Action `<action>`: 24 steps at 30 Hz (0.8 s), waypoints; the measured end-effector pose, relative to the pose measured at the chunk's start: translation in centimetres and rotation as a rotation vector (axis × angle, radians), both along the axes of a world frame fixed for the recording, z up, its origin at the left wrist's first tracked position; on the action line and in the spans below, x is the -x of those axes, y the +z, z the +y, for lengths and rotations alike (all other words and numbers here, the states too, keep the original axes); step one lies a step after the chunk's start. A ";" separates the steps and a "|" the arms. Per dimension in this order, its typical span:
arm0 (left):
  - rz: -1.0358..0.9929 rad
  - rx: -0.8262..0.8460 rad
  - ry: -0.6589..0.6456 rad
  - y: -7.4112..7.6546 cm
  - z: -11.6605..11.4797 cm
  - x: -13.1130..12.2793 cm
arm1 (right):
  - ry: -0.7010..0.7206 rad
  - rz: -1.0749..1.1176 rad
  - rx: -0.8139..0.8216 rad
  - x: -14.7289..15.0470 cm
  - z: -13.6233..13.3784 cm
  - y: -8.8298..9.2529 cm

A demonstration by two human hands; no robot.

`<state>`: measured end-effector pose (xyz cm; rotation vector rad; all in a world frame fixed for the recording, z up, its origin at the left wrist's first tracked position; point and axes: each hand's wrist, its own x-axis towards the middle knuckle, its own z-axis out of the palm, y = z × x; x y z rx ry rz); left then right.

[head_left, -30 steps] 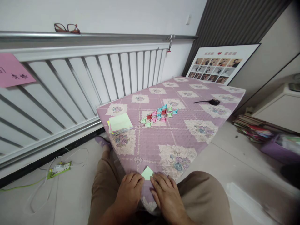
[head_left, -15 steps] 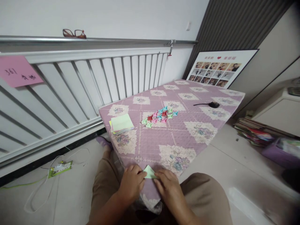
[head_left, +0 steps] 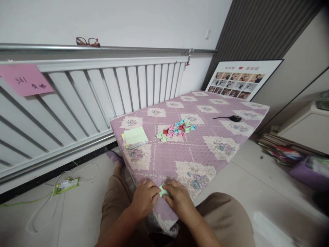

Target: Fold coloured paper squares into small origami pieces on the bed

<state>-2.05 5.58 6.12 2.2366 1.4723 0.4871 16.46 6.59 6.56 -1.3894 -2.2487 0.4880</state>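
Note:
A small piece of folded light green paper point(head_left: 162, 190) lies at the near corner of the table, between my two hands. My left hand point(head_left: 145, 196) pinches its left side, fingers closed together. On its right side my right hand point(head_left: 178, 197) has fingers and thumb closed over the paper, hiding part of it. Beyond the hands sit several small folded paper pieces point(head_left: 176, 130) in green, red, pink and blue, grouped in rows. A stack of square paper sheets point(head_left: 136, 136), light green on top, rests at the table's left edge.
The table point(head_left: 169, 154) wears a purple floral cloth. A black object with a thin tail point(head_left: 235, 118) lies towards its far right. A white radiator point(head_left: 133, 85) runs along the left side. On the floor are a power strip point(head_left: 67, 185) with cables and a purple bin point(head_left: 308, 175).
My right hand has moved left and inward over the green paper, covering its right part. The paper's raised triangle shows less now. My left hand stays at its side.

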 end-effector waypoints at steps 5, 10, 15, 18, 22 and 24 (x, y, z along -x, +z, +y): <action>0.019 0.000 -0.014 0.3 0.1 0.1 | 0.038 -0.040 -0.025 -0.1 0.1 0.0; 0.037 -0.013 -0.028 0.2 0.2 0.1 | 0.053 -0.151 -0.009 -0.1 0.1 -0.1; 0.053 -0.062 -0.039 -0.1 0.1 0.1 | 0.047 -0.187 0.017 0.0 0.0 0.0; 0.073 -0.095 -0.051 -0.3 0.1 0.1 | 0.068 -0.156 0.029 -0.1 0.0 0.4; 0.078 -0.140 -0.061 -0.7 0.1 0.2 | 0.077 -0.112 0.036 -0.1 -0.2 0.9; 0.079 -0.158 -0.054 -0.9 0.1 0.2 | 0.072 -0.113 0.030 0.0 -0.2 0.9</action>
